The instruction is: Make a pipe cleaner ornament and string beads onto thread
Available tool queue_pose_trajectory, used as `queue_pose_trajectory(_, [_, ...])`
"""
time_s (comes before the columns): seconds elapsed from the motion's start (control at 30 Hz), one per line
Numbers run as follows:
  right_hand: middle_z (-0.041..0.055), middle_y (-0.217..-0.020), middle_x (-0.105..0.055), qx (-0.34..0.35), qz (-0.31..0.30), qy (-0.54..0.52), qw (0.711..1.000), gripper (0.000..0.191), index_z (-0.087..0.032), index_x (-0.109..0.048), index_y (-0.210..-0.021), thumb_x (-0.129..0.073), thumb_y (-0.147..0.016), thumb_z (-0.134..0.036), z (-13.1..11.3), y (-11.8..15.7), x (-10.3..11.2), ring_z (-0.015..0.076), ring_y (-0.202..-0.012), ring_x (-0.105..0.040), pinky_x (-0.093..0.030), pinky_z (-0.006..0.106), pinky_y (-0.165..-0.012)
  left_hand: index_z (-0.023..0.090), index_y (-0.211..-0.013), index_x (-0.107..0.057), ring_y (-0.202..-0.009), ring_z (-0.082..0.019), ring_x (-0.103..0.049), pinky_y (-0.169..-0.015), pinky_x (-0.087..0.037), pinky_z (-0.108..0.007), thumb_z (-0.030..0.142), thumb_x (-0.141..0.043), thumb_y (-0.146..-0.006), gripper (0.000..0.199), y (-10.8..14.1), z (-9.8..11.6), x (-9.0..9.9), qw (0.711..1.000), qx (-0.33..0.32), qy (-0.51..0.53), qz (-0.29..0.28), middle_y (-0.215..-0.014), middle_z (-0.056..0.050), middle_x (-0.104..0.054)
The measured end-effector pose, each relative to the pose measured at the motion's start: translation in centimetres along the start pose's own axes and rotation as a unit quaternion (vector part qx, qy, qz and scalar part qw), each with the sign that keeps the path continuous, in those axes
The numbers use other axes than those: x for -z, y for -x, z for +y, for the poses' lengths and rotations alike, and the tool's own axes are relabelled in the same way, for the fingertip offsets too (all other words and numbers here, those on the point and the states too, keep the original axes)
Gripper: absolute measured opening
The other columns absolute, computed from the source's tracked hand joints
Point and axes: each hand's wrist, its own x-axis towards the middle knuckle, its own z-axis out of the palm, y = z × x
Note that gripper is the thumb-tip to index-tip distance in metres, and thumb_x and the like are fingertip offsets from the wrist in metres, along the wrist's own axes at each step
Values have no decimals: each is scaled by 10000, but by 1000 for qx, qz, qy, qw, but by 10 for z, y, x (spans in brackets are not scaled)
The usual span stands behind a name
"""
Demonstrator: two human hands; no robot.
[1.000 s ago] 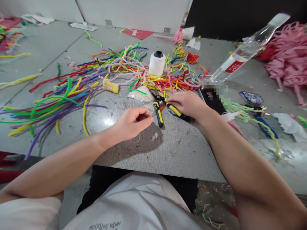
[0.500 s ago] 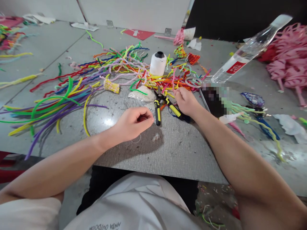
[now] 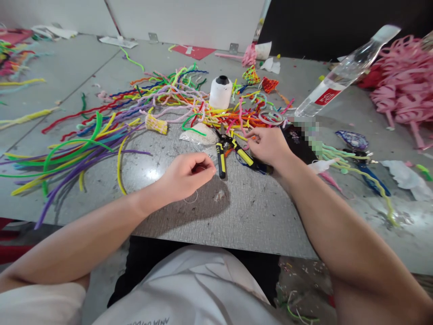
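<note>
My left hand (image 3: 189, 177) is closed in a pinch over the table's front part, with a thin pale thread (image 3: 191, 199) looping below it. My right hand (image 3: 270, 143) lies low by the yellow-and-black handles of the spread cutting pliers (image 3: 233, 151). Its fingers are bent together at a pink pipe cleaner piece; what sits between the fingertips is too small to make out. Behind the pliers lies a clear bag of small white beads (image 3: 200, 135). A white thread cone (image 3: 220, 92) stands among a heap of coloured pipe cleaners (image 3: 162, 97).
A tilted-looking water bottle (image 3: 333, 88) stands at the right, near a dark phone (image 3: 297, 142) and blue-handled pliers (image 3: 374, 178). Pink looped strips (image 3: 399, 90) are piled far right. More pipe cleaners (image 3: 74, 158) spread left, beside a small yellow woven piece (image 3: 156, 123).
My right hand has come down and slightly right, closer to the pliers' handle, with its fingers less tightly curled. My left hand stays nearly in place. The view has shifted slightly.
</note>
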Motion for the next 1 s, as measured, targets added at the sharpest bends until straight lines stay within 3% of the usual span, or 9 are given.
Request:
queue_pose_trajectory(0.1, [107, -960, -853, 89, -91, -26, 991, 362, -171, -866, -1226, -696, -915, -244, 12, -2, 3, 264, -833, -769, -563, 373, -797, 186, -797, -644, -504, -76, -398, -474, -311, -220, 319, -650, -893, 164, 0, 0, 1, 1000, 4, -3, -2, -588, 67, -482])
queue_pose_trajectory(0.17, [90, -1012, -870, 109, -124, -57, 985, 394, -208, -857, -1278, -703, -922, -270, 20, -3, 2, 266, -872, -795, -588, 372, -815, 185, -804, -645, -510, -78, -399, -490, -324, -222, 316, -634, -916, 172, -2, -2, 1, 1000, 1, -16, -1, -593, 67, -485])
queue_pose_trajectory(0.27, [76, -1101, -881, 125, -126, -72, 981, 366, -259, -869, -1262, -692, -942, -278, 28, -6, -2, 281, -948, -820, -611, 391, -856, 181, -804, -653, -557, -91, -454, -558, -378, -234, 266, -612, -940, 166, -8, -11, -1, 994, -54, -99, 4, -623, 49, -534])
queue_pose_trajectory(0.4, [83, -1137, -881, 165, -112, -28, 980, 332, -267, -885, -1215, -663, -968, -260, 26, -8, -5, 312, -1030, -820, -592, 433, -930, 155, -873, -706, -730, -136, -597, -715, -473, -277, 173, -619, -947, 116, -14, -27, -11, 947, -188, -258, -19, -824, -33, -688])
queue_pose_trajectory(0.53, [110, -1090, -879, 189, -102, 22, 976, 323, -219, -885, -1147, -612, -974, -206, 15, -4, -4, 314, -1029, -803, -553, 410, -896, 126, -981, -744, -846, -193, -690, -788, -530, -325, 196, -577, -1029, 188, -14, -32, -25, 914, -208, -338, -83, -965, -93, -731])
queue_pose_trajectory(0.63, [153, -1120, -857, 184, -87, 97, 974, 325, -176, -846, -1164, -563, -1013, -224, 3, 1, -3, 316, -999, -779, -512, 394, -833, 115, -1030, -749, -852, -212, -714, -779, -546, -341, 225, -533, -1075, 246, -11, -29, -31, 892, -207, -386, -113, -1005, -108, -728])
queue_pose_trajectory(0.77, [194, -1094, -828, 143, -81, 171, 972, 365, -131, -761, -1220, -467, -1080, -296, -9, 9, -3, 326, -918, -745, -446, 389, -741, 105, -1051, -742, -877, -219, -711, -788, -553, -344, 212, -482, -1105, 286, -10, -25, -32, 870, -235, -423, -94, -1041, -120, -719])
queue_pose_trajectory(0.9, [181, -1029, -814, 113, -51, 141, 982, 356, -136, -701, -1256, -451, -1087, -326, -12, 12, -3, 323, -873, -723, -427, 391, -720, 104, -1026, -721, -875, -213, -697, -785, -551, -341, 207, -447, -1126, 310, -11, -26, -31, 865, -254, -428, -66, -1051, -124, -709])
queue_pose_trajectory(1.0, [171, -1011, -806, 58, 42, 82, 994, 309, -156, -680, -1237, -475, -1069, -314, -9, 9, -2, 328, -885, -725, -461, 407, -759, 112, -1027, -714, -879, -210, -705, -792, -556, -334, 210, -462, -1124, 288, -12, -29, -29, 870, -254, -417, -72, -1031, -113, -706])
